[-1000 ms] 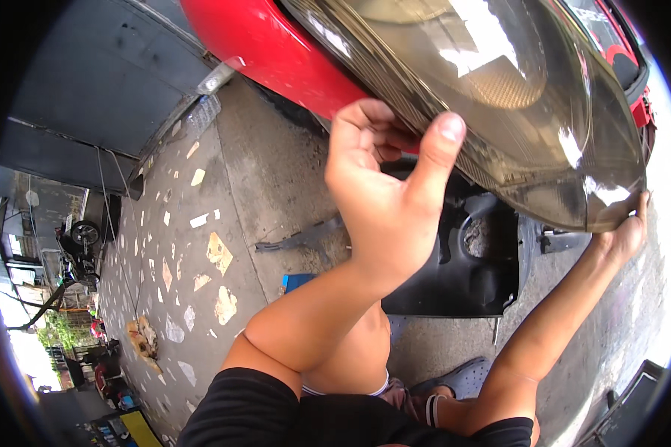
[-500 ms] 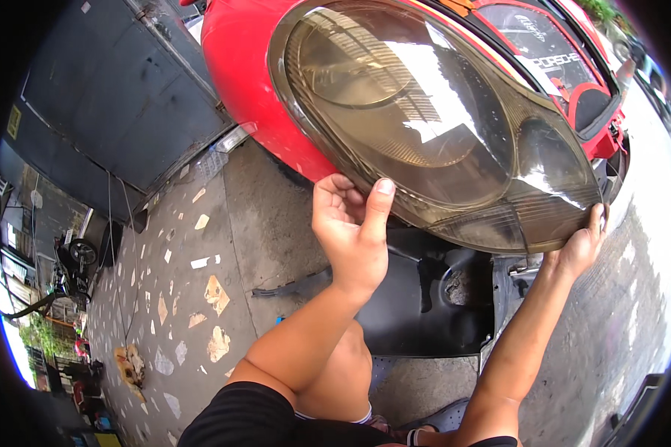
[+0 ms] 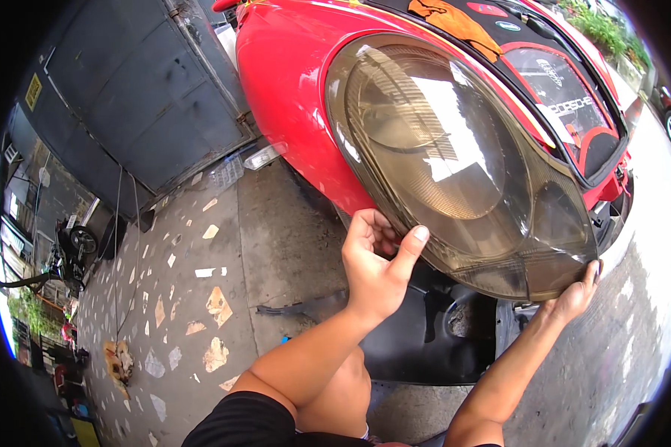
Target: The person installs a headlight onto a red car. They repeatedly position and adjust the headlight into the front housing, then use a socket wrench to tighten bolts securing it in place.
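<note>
Diagonally held headlight [image 3: 455, 156], left hand [image 3: 376, 264], right hand [image 3: 574, 298] lower corner.

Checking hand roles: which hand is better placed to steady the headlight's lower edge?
Probably left: the left hand cups the headlight under its lower middle edge; the right hand touches only the far corner.

red fender [image 3: 298, 97] behind, pavement [image 3: 268, 246] open left

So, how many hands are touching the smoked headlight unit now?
2. The left hand grips the lower left edge of the headlight unit, thumb on the lens. The right hand holds its lower right corner. No other hands are visible.
</note>
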`<state>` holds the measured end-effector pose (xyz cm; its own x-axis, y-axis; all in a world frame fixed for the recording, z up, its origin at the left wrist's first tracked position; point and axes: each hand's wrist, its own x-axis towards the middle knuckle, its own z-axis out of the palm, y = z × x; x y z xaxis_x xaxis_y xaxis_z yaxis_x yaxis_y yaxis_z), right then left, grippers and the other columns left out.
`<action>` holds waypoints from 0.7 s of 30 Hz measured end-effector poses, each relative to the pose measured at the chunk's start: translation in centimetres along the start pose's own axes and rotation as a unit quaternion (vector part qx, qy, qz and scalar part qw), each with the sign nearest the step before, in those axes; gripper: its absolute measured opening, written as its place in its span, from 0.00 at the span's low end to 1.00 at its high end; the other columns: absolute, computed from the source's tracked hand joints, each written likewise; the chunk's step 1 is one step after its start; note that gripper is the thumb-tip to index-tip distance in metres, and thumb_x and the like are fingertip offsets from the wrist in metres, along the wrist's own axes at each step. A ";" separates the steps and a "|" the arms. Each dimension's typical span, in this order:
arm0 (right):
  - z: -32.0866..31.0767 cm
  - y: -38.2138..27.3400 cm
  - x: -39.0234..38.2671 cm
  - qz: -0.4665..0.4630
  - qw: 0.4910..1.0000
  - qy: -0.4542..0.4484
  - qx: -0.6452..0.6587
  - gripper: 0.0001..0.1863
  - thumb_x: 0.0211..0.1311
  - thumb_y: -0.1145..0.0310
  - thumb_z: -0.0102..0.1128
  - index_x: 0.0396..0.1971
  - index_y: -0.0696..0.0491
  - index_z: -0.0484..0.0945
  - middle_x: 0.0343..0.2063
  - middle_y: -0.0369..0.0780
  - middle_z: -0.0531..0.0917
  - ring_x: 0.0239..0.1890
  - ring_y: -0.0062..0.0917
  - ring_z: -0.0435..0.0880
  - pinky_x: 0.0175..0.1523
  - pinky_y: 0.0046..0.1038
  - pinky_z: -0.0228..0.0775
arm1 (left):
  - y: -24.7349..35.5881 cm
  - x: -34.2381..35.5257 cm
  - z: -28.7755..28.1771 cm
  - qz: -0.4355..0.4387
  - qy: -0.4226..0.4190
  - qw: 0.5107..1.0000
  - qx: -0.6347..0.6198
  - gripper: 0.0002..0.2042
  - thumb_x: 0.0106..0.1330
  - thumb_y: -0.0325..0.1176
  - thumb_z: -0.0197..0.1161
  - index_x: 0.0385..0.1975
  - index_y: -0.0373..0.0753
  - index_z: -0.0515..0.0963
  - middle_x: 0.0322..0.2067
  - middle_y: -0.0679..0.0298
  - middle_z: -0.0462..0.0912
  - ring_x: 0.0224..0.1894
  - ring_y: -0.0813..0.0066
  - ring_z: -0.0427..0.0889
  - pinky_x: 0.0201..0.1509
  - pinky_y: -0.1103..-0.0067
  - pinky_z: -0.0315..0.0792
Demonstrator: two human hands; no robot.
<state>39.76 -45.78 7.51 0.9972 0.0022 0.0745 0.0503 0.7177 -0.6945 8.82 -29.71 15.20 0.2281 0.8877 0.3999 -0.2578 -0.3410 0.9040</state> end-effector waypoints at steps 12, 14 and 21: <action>3.2 1.0 -0.5 0.005 1.000 0.011 0.027 0.23 0.82 0.67 0.59 0.70 0.52 0.67 0.51 0.46 0.85 0.50 0.33 0.87 0.54 0.37 0.85 | -1.0 0.2 0.9 0.058 0.096 0.993 0.040 0.21 0.66 0.27 0.80 0.50 0.35 0.72 0.37 0.70 0.75 0.36 0.88 0.72 0.43 0.88 0.71; 3.5 1.0 -0.5 0.006 0.999 0.022 0.028 0.22 0.82 0.67 0.59 0.70 0.52 0.68 0.51 0.46 0.85 0.50 0.32 0.87 0.55 0.37 0.85 | -1.3 0.5 1.0 0.140 0.136 0.966 0.167 0.30 0.64 0.36 0.82 0.59 0.34 0.71 0.48 0.62 0.76 0.48 0.77 0.76 0.56 0.77 0.72; 6.0 1.0 -1.8 -0.002 0.999 0.039 0.028 0.20 0.80 0.72 0.60 0.66 0.58 0.72 0.47 0.44 0.85 0.47 0.32 0.87 0.55 0.34 0.84 | -0.8 6.1 0.1 0.313 0.058 0.881 0.349 0.41 0.72 0.50 0.70 0.79 0.35 0.63 0.79 0.35 0.44 0.81 0.37 0.49 0.83 0.52 0.46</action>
<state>37.65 -40.88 11.00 0.9984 -0.0541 0.0192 0.0534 0.7557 -0.6528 10.56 -24.04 16.96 0.1384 0.4695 0.8720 0.3504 -0.8467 0.4003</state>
